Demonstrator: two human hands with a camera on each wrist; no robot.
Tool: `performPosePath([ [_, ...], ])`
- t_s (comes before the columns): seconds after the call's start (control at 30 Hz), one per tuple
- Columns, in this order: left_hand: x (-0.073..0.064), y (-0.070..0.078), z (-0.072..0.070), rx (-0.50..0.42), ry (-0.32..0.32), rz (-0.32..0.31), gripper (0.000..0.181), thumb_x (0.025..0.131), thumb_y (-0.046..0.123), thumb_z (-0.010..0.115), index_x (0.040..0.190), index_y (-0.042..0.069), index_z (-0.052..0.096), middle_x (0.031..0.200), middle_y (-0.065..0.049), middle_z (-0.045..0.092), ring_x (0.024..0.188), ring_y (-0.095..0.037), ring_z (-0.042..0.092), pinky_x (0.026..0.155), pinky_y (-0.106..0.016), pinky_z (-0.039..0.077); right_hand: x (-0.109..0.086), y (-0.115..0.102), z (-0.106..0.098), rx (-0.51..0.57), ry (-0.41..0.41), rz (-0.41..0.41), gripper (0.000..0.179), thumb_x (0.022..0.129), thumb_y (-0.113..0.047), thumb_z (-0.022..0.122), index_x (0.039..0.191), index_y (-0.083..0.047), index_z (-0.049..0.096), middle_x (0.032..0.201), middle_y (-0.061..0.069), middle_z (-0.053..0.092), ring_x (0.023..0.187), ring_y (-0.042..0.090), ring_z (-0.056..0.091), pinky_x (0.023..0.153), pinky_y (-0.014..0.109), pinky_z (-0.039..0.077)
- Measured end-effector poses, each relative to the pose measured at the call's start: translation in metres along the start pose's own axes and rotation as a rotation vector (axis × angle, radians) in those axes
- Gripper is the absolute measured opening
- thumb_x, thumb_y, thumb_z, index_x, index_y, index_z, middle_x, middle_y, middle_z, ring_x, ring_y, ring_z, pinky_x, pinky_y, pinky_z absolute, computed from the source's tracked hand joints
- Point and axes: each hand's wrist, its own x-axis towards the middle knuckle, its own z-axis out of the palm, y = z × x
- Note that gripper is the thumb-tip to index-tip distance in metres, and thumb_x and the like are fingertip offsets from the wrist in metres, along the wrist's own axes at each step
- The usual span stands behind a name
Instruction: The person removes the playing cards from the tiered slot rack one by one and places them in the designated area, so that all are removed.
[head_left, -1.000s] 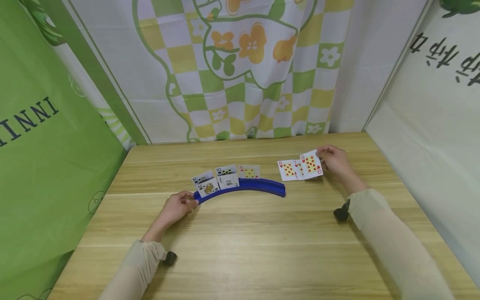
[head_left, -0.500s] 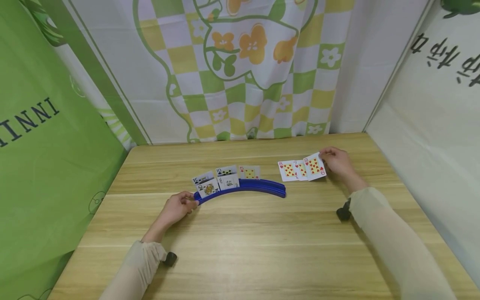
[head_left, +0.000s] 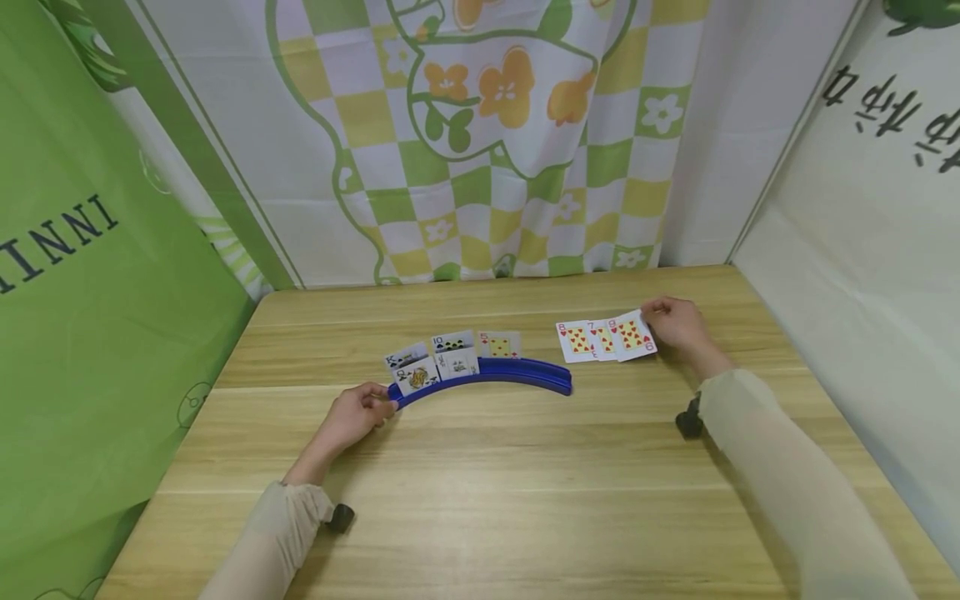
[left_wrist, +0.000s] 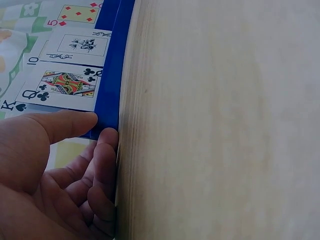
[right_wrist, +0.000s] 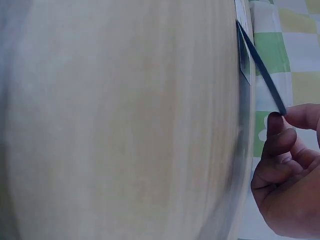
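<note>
Head view: the white nine-of-hearts playing card (head_left: 634,337), pinched by the right hand (head_left: 677,323), has shifted rightward, baring more of the white red-pipped seven card (head_left: 602,340), so both seem better spread, right of the curved blue plastic rack (head_left: 525,370) the left hand (head_left: 358,412) pinches.

Head view — downward, wrist views — close, table (head_left: 510,500) shared

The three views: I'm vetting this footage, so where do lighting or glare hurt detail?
Head: mild sheen on the table, cards mostly readable; left wrist: tabletop pale and washed out, queen of clubs legible; right wrist: held card dark and edge-on, face unreadable.
</note>
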Motion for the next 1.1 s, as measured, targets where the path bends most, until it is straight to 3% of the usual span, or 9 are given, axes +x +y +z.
performPosePath([
  [0.2,-0.001,0.0,0.0,0.006,0.006,0.007,0.033,0.094,0.025,0.068,0.117,0.002,0.063,0.085,-0.006,0.072,0.069,-0.015,0.063,0.062,-0.029,0.048,-0.001,0.004,-0.003,-0.006,-0.013,0.01,0.037,0.102,-0.025,0.048,0.126,0.001,0.059,0.132,0.027,0.057,0.12,0.04,0.052,0.099,0.05,0.042],
  [0.57,-0.001,0.0,0.001,0.013,0.019,0.009,0.032,0.093,0.025,0.068,0.117,0.003,0.063,0.087,-0.007,0.073,0.07,-0.015,0.063,0.062,-0.029,0.048,-0.009,-0.009,-0.005,0.022,-0.037,-0.042,0.041,0.103,-0.03,0.048,0.13,0.0,0.058,0.135,0.027,0.057,0.125,0.041,0.052,0.104,0.052,0.04],
  [0.67,-0.001,0.001,0.002,0.017,0.02,0.013,0.032,0.093,0.025,0.068,0.116,0.003,0.064,0.085,-0.007,0.073,0.069,-0.015,0.063,0.062,-0.029,0.048,-0.011,-0.013,-0.004,0.057,-0.044,-0.036,0.041,0.103,-0.029,0.049,0.13,0.0,0.058,0.134,0.026,0.058,0.118,0.036,0.055,0.096,0.042,0.046],
  [0.83,-0.001,0.002,0.001,0.018,0.02,0.012,0.032,0.093,0.025,0.069,0.116,0.003,0.064,0.084,-0.006,0.072,0.068,-0.015,0.063,0.061,-0.029,0.048,-0.011,-0.015,-0.002,0.172,-0.077,-0.014,0.039,0.105,-0.024,0.047,0.131,0.003,0.056,0.123,0.025,0.062,0.092,0.02,0.061,0.074,0.028,0.051],
  [0.93,0.0,0.002,0.001,0.015,0.02,0.01,0.032,0.093,0.025,0.069,0.116,0.003,0.064,0.085,-0.006,0.072,0.069,-0.015,0.063,0.062,-0.029,0.048,-0.012,-0.017,-0.001,0.237,-0.106,-0.006,0.039,0.105,-0.022,0.044,0.134,0.004,0.053,0.119,0.023,0.062,0.083,0.014,0.058,0.069,0.027,0.051],
  [1.1,0.0,0.002,0.001,0.007,0.018,0.007,0.031,0.093,0.024,0.069,0.115,0.003,0.064,0.085,-0.007,0.072,0.069,-0.015,0.063,0.062,-0.029,0.049,-0.014,-0.02,0.0,0.254,-0.132,-0.018,0.041,0.105,-0.023,0.045,0.136,0.003,0.052,0.12,0.023,0.062,0.08,0.011,0.057,0.069,0.029,0.051],
])
